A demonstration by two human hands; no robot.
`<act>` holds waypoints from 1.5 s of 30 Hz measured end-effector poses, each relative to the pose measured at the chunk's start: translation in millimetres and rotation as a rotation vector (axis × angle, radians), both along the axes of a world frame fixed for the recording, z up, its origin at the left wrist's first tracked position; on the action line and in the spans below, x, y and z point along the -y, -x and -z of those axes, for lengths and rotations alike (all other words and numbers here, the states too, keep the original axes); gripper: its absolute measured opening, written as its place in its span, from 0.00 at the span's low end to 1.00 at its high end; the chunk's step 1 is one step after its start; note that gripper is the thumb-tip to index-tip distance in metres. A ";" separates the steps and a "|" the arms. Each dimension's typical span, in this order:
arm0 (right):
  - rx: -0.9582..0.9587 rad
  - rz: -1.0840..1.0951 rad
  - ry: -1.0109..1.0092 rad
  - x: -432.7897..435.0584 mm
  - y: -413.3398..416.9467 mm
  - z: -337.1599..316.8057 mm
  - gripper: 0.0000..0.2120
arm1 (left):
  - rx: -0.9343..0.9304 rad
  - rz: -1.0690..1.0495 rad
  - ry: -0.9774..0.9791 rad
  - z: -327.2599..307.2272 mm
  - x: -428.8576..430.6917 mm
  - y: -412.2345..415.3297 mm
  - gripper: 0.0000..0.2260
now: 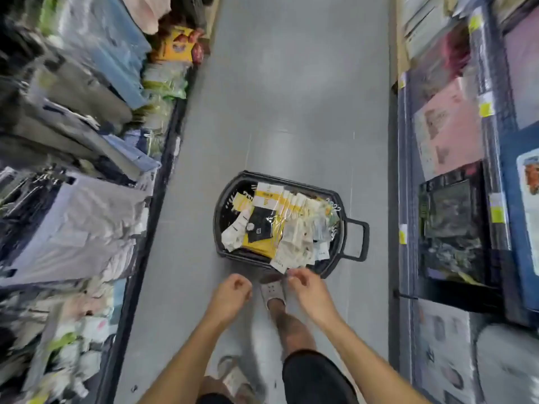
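A black plastic shopping basket stands on the grey aisle floor in front of me. It is piled with several packaged socks in yellow, white and black wrappers. My left hand hovers just in front of the basket with its fingers curled and nothing in it. My right hand is close to the basket's near rim, fingers curled, and I see nothing held in it. My foot in a grey clog stands between the hands.
Hanging clothes in plastic covers fill the rack along the left. Shelves with boxed goods and yellow price tags line the right. The grey floor of the aisle runs ahead beyond the basket.
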State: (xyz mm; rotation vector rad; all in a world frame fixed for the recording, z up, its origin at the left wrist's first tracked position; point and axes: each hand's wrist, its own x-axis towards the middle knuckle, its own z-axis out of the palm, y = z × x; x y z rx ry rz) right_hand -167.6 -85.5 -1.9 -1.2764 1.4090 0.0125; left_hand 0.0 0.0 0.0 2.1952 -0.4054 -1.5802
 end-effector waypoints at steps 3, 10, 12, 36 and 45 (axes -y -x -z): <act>0.003 0.146 -0.018 61.1 -42.9 63.0 0.11 | 0.077 0.005 0.022 65.1 63.2 -33.6 0.06; -0.112 0.132 -0.102 107.9 -105.0 203.9 0.30 | 0.138 0.174 -0.008 212.8 159.6 -72.5 0.18; -0.178 0.282 -0.031 108.6 -106.9 229.7 0.38 | 0.102 0.136 -0.017 246.3 168.3 -73.6 0.23; -0.085 0.318 0.272 121.1 -133.3 257.6 0.30 | -0.324 -0.078 0.257 298.5 147.2 -81.0 0.23; 0.305 0.275 0.349 122.3 -136.3 128.3 0.31 | -0.392 -0.102 0.509 166.1 137.6 -122.0 0.38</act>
